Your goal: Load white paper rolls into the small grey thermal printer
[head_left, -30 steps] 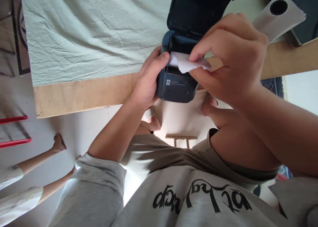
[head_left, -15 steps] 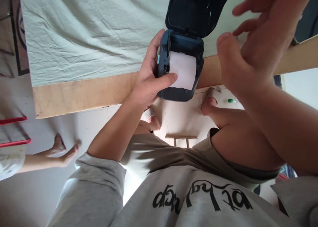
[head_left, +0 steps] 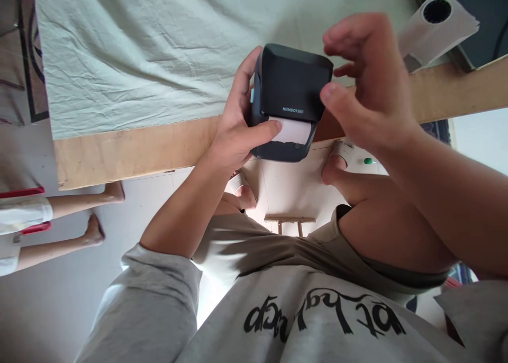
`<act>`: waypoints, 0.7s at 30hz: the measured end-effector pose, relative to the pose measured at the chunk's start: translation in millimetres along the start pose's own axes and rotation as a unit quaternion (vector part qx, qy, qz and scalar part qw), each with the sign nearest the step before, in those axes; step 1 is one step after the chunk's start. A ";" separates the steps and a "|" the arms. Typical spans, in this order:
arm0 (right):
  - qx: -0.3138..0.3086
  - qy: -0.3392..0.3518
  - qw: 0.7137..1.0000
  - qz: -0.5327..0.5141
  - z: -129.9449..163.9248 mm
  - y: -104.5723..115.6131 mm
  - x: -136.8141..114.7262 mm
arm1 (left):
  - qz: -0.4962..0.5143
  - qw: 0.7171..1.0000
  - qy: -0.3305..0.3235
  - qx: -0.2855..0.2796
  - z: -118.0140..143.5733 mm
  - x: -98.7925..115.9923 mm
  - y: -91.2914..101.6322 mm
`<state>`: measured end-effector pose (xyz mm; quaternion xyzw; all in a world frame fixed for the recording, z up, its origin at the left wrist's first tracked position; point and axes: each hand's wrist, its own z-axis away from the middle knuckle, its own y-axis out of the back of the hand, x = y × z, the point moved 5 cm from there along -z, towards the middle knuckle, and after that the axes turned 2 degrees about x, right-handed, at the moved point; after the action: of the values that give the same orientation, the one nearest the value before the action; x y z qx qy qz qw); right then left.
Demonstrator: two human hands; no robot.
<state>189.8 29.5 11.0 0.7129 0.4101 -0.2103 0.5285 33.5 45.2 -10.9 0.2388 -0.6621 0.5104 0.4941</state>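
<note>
While clasping printer (head_left: 291, 101), left hand (head_left: 238, 130) curled.

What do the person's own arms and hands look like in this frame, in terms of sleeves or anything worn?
Both hands are bare: no gloves, rings or watch show on the left hand or the right hand. The forearms are uncovered. The left arm comes out of a short light grey sleeve of a T-shirt bearing black script lettering. Only a corner of the right sleeve, the same grey, is visible.
</note>
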 end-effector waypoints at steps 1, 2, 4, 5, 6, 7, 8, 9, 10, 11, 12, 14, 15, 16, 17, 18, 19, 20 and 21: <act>-0.028 -0.004 1.000 -0.011 0.0 -4.5 3.9 | 0.003 1.000 -0.008 -0.005 -0.1 0.0 -0.9; -0.052 -0.006 0.998 -0.021 0.0 -8.5 7.1 | 0.003 1.000 -0.011 -0.004 -0.3 -0.5 -1.2; -0.084 -0.007 0.996 -0.030 -0.4 -13.7 11.6 | -0.006 1.000 -0.001 0.008 -0.6 -2.3 -0.5; -0.092 -0.011 0.995 -0.026 -0.7 -14.9 13.2 | -0.011 1.000 0.007 0.013 -0.7 -2.9 -0.3; -0.098 -0.016 0.995 -0.019 -1.0 -15.5 14.6 | -0.016 1.000 0.017 0.018 -0.5 -3.4 -0.1; -0.101 -0.021 0.995 -0.012 -1.4 -15.5 15.5 | -0.019 0.999 0.026 0.020 -0.3 -3.7 -0.1; -0.102 -0.025 0.994 -0.008 -1.7 -15.2 15.9 | -0.020 0.999 0.030 0.019 -0.1 -3.5 -0.5; -0.103 -0.028 0.994 -0.006 -1.8 -14.8 16.0 | -0.020 0.999 0.031 0.016 0.2 -2.9 -1.1; -0.105 -0.030 0.994 -0.006 -1.9 -14.5 16.1 | -0.022 0.999 0.031 0.014 0.5 -2.3 -1.7; -0.105 -0.032 0.994 -0.006 -1.9 -14.2 16.0 | -0.024 0.999 0.031 0.012 0.7 -1.7 -2.3; -0.105 -0.033 0.994 -0.004 -1.8 -14.0 16.0 | -0.027 0.999 0.033 0.011 1.0 -1.5 -2.8; -0.103 -0.035 0.994 0.001 -1.6 -13.7 16.0 | -0.036 0.999 0.037 0.016 1.3 -1.2 -3.1; -0.102 -0.035 0.994 0.005 -1.5 -13.7 16.0 | -0.042 0.998 0.039 0.019 1.4 -1.1 -3.0; -0.101 -0.035 0.994 0.010 -1.4 -13.8 16.0 | -0.048 0.998 0.039 0.020 1.4 -0.9 -2.9; -0.101 -0.034 0.994 0.016 -1.4 -13.9 16.1 | -0.052 0.998 0.039 0.020 1.3 -0.8 -2.8; -0.102 -0.034 0.994 0.022 -1.5 -14.2 16.2 | -0.055 0.998 0.039 0.018 1.1 -0.8 -2.6; -0.103 -0.033 0.994 0.028 -1.6 -14.4 16.1 | -0.057 0.997 0.040 0.016 1.0 -0.8 -2.3; -0.105 -0.032 0.993 0.033 -1.7 -14.7 16.0 | -0.057 0.997 0.043 0.015 0.8 -1.1 -2.0; -0.106 -0.032 0.993 0.038 -1.8 -14.9 16.0 | -0.056 0.997 0.046 0.016 0.6 -1.4 -1.6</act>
<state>186.7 38.5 -8.7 0.6609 0.3860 -0.1683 0.6213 35.1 43.8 -11.4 0.2593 -0.6162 0.5029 0.5479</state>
